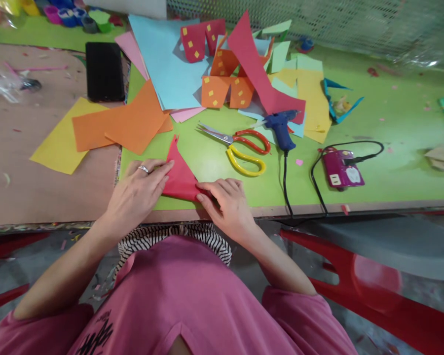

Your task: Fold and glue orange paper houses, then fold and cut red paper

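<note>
A folded red sheet of paper [181, 178], roughly triangular, lies at the table's front edge between my hands. My left hand [138, 185], with a ring on one finger, rests flat on its left side, fingers stretched over the paper. At the right corner, my right hand [227, 204] pinches the paper between thumb and forefinger, the other fingers curled. Just beyond lie scissors [231, 140] with one red and one yellow handle, blades pointing left. A blue glue gun [281, 129] lies right of the scissors, its cord running over the front edge.
Orange paper [133, 123] and yellow paper [62, 143] lie left, near a black phone [104, 71]. Behind are light blue sheets [163, 64], orange dotted cutouts [216, 91] and a red paper strip [257, 74]. A purple power adapter [342, 168] sits right; red chairs [355, 276] stand below.
</note>
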A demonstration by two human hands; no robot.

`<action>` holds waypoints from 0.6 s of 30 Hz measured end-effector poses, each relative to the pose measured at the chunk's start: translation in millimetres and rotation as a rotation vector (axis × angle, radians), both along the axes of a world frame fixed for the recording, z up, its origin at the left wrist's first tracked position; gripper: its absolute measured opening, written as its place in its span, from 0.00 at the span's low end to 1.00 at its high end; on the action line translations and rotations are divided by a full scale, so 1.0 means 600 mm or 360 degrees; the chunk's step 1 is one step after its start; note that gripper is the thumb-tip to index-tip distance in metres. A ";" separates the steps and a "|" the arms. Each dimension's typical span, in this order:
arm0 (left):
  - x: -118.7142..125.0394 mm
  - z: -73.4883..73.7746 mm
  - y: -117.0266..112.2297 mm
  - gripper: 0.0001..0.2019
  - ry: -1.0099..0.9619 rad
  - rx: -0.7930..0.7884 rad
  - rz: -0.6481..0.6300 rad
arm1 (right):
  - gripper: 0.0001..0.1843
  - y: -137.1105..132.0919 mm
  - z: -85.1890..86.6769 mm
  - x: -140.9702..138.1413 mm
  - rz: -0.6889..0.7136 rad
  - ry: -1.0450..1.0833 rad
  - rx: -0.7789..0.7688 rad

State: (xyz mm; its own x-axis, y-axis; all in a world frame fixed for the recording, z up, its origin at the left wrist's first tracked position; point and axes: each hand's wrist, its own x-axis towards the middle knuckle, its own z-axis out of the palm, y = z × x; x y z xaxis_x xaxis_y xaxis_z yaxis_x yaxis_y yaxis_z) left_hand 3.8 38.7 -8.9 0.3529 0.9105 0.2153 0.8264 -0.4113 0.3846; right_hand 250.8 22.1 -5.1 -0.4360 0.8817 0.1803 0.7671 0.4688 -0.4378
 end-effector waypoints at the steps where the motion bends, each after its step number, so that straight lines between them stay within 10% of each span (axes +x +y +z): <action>1: -0.001 0.000 0.000 0.21 0.0016 0.0004 -0.0021 | 0.21 0.006 0.006 0.000 0.0012 -0.0029 0.0012; 18: 0.001 -0.014 -0.002 0.21 0.0088 0.0160 -0.0060 | 0.23 0.193 0.005 -0.076 0.0330 -0.0397 0.0128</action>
State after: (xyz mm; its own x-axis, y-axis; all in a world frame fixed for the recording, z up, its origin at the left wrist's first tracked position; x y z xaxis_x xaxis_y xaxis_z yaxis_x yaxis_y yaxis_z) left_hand 4.6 37.7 -17.6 0.4003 0.8712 0.2842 0.8284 -0.4766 0.2944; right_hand 205.1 138.1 -2.0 -0.6442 0.7569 0.1105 0.7307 0.6516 -0.2037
